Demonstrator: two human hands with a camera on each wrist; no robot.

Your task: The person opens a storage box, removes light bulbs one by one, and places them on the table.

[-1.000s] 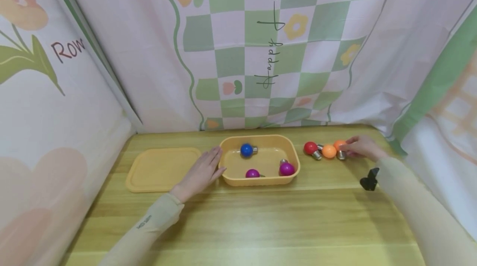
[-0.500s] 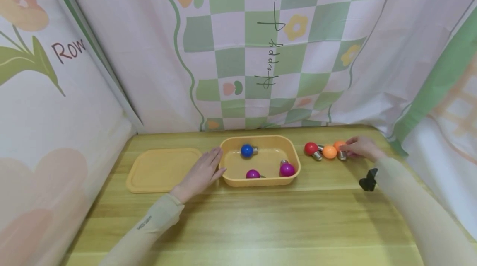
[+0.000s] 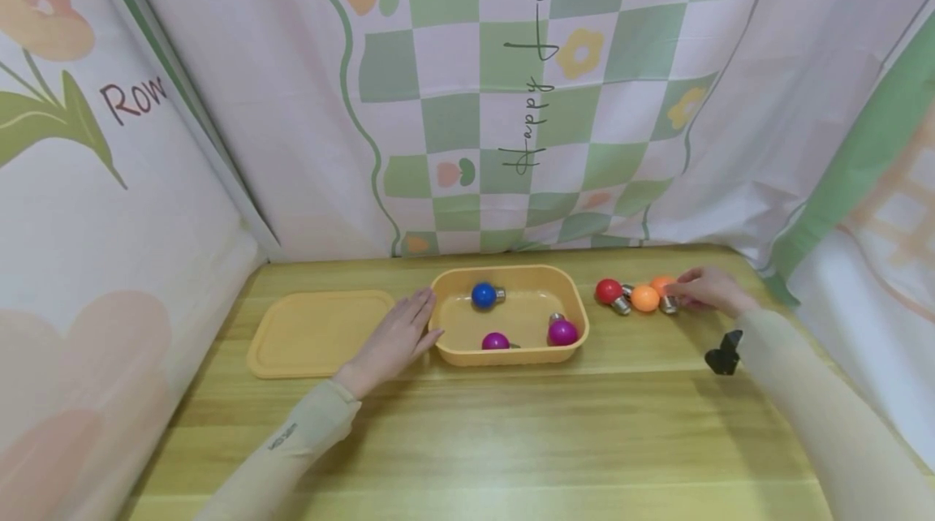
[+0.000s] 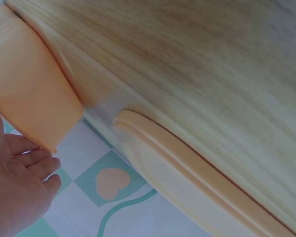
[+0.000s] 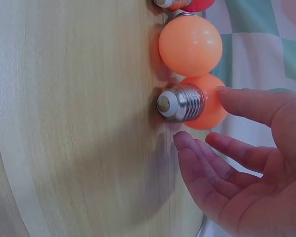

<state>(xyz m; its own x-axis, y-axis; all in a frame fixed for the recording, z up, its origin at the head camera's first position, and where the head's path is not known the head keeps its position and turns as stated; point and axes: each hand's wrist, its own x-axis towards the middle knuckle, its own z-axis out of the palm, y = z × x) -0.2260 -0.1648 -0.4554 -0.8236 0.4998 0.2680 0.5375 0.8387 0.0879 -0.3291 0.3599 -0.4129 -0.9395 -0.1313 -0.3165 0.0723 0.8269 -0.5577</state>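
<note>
Right grip (image 3: 707, 290) partly hides 1 orange bulb (image 5: 210, 110), whether grasping unclear; left grip (image 3: 390, 340) relaxed

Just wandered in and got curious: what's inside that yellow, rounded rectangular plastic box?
A glossy round blue bulb and two glossy round purple bulbs. The near wall of the box covers the left purple bulb's lower part and the floor directly behind.

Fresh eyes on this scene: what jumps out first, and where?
Probably the glossy bulbs: a blue bulb and two purple bulbs in the yellow tub, with a red bulb and two orange bulbs on the table to its right. Next, likely the right hand at the rightmost orange bulb, and the green-and-white checked cloth behind everything.
</note>
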